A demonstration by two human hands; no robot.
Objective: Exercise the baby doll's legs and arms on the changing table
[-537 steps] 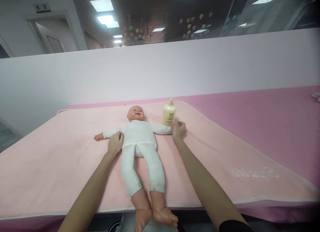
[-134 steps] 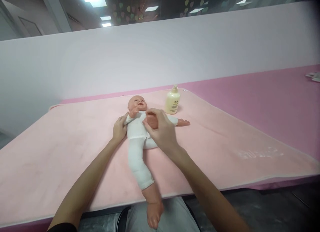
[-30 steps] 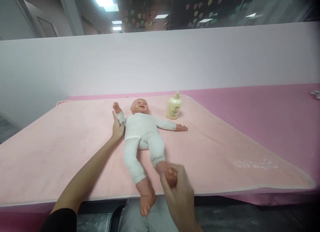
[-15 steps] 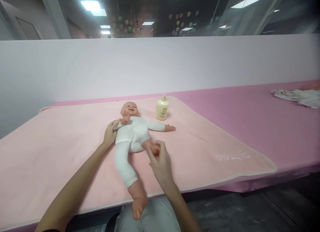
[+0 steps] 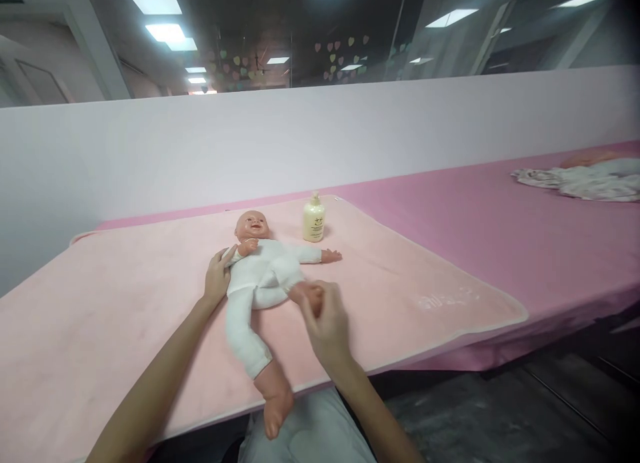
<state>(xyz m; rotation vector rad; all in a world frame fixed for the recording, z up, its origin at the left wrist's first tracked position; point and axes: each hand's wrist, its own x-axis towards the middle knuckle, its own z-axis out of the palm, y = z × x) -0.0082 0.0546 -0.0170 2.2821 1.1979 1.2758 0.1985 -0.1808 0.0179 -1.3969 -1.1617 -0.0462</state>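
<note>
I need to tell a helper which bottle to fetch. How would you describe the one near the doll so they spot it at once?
On the long pink table lies a lighter pink fleece blanket. Near its far edge, just right of the head of the baby doll in white clothes, stands a small pale yellow plastic pump bottle. It is the only upright thing on the blanket and the only bottle in view.

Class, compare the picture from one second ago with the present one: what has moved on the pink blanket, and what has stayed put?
The right hand, grip shut on the doll's foot, has pushed that leg from stretched out to bent up toward the doll. The doll's raised arm has come down across its chest under the left hand. The bottle and blanket stayed put.
</note>
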